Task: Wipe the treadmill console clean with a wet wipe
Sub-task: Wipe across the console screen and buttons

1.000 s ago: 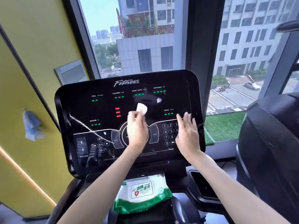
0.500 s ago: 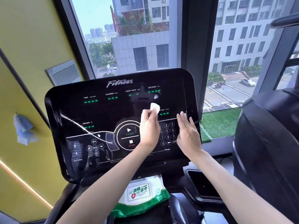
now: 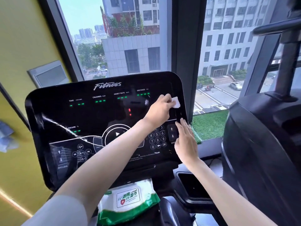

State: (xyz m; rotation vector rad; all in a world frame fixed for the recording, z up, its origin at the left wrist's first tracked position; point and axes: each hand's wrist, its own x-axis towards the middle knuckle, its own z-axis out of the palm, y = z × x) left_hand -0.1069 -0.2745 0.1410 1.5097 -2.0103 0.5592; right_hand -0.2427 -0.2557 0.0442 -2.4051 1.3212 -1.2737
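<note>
The black glossy treadmill console point(image 3: 65, 115) fills the middle of the view, with green readouts along its top and a keypad low on the right. My left hand point(image 3: 160, 109) reaches across to the console's upper right and is shut on a small white wet wipe point(image 3: 176, 102), pressed against the panel. My right hand point(image 3: 185, 141) lies flat with fingers together on the console's right edge, beside the speed arrows. My left forearm hides part of the round start button.
A green and white pack of wet wipes point(image 3: 128, 201) lies on the tray below the console. A black cup holder point(image 3: 192, 186) sits lower right. A second dark machine point(image 3: 263, 144) stands close on the right. Windows lie behind; a yellow wall point(image 3: 19, 46) is left.
My left hand has slid the wipe from the console's middle up and to the right, near the distance readout. My right hand stayed on the right edge.
</note>
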